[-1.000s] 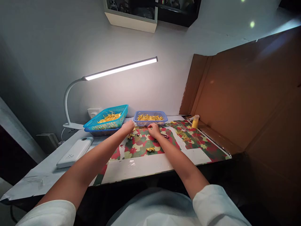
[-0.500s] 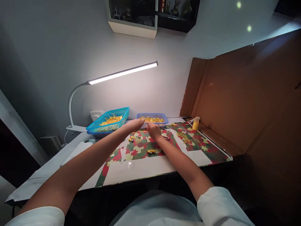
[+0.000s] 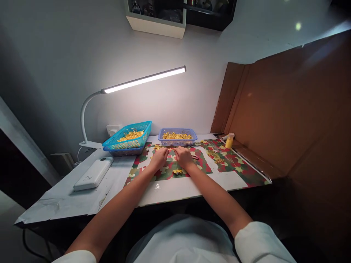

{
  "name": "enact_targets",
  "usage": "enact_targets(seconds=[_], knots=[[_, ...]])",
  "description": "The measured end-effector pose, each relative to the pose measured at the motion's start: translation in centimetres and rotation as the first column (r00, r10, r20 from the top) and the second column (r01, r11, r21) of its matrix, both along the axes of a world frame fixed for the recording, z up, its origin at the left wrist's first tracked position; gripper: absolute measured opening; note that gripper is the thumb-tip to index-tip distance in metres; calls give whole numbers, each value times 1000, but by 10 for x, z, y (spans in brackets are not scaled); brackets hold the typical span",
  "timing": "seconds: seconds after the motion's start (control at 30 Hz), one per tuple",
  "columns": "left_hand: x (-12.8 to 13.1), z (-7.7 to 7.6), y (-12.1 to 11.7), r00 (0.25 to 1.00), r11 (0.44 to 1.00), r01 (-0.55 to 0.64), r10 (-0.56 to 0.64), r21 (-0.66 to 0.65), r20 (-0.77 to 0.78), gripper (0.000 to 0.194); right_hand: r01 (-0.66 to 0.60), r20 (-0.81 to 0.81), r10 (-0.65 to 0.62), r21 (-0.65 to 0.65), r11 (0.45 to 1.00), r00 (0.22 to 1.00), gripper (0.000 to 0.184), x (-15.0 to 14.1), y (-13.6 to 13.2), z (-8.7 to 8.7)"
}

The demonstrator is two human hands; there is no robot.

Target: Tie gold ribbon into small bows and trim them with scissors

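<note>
My left hand (image 3: 159, 158) and my right hand (image 3: 183, 157) are close together over the camouflage-patterned sheet (image 3: 201, 166), both with fingers pinched. A thin gold cord (image 3: 171, 148) seems to span the small gap between their fingertips. Below them, a small yellow ornament (image 3: 177, 171) with a dark part lies near the front of the sheet, a fine thread running up from it toward my right hand. Just beyond the hands stands a purple basket (image 3: 177, 143) of gold pieces. Pink-handled scissors (image 3: 195, 157), partly hidden, lie beside my right hand.
A turquoise basket (image 3: 126, 146) of yellow pieces rests on a blue one at left. Nearer are a white power bank (image 3: 93, 174) and a desk lamp (image 3: 83, 117). To the right lie tangled gold cords (image 3: 215, 157), a yellow bottle (image 3: 229, 141) and a cardboard wall (image 3: 274, 106).
My left hand has come down and back from near the purple basket to beside my right hand. The basket and power bank are now uncovered. The view has shifted slightly.
</note>
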State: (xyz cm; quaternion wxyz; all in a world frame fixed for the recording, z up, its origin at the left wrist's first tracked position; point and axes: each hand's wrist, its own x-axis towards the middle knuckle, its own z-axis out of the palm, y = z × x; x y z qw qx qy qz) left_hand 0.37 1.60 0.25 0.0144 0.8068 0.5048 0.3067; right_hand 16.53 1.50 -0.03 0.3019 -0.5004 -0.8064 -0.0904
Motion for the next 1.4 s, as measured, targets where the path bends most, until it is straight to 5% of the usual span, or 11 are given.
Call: enact_targets(seconds=[0.17, 0.3, 0.5, 0.6, 0.67, 0.9, 1.13, 1.27, 1.4], knots=[[2, 1, -2, 994, 998, -59, 61, -29, 89, 37, 65, -36, -66, -31, 997, 997, 25, 3, 3, -3], [0, 1, -1, 958, 965, 115, -45, -235, 284, 47, 84, -86, -91, -78, 993, 992, 25, 6, 5, -6], [-11, -6, 9, 756, 777, 406, 10, -480, 655, 56, 104, -211, -123, -96, 990, 970, 28, 13, 8, -7], [-13, -8, 13, 634, 760, 424, 139, -493, 761, 47, 103, -217, -124, -105, 989, 968, 27, 16, 7, -5], [-14, -9, 15, 610, 800, 362, 185, -479, 771, 39, 109, -209, -131, -113, 988, 969, 26, 17, 5, -4], [-16, -11, 14, 777, 946, 144, 74, -290, 625, 29, 132, -204, -155, -126, 983, 967, 25, 15, 4, -5], [-12, -4, 1, 966, 977, 101, -51, -187, 254, 27, 112, -276, -139, -114, 987, 951, 23, 15, 3, -6], [-6, 0, -4, 986, 996, -65, 73, -53, 152, 20, 81, -435, -160, -193, 978, 886, 20, 8, 0, -5], [4, -1, -3, 939, 997, -74, 62, 22, 339, 22, -36, -648, -149, -262, 964, 747, 17, -3, 0, -4]])
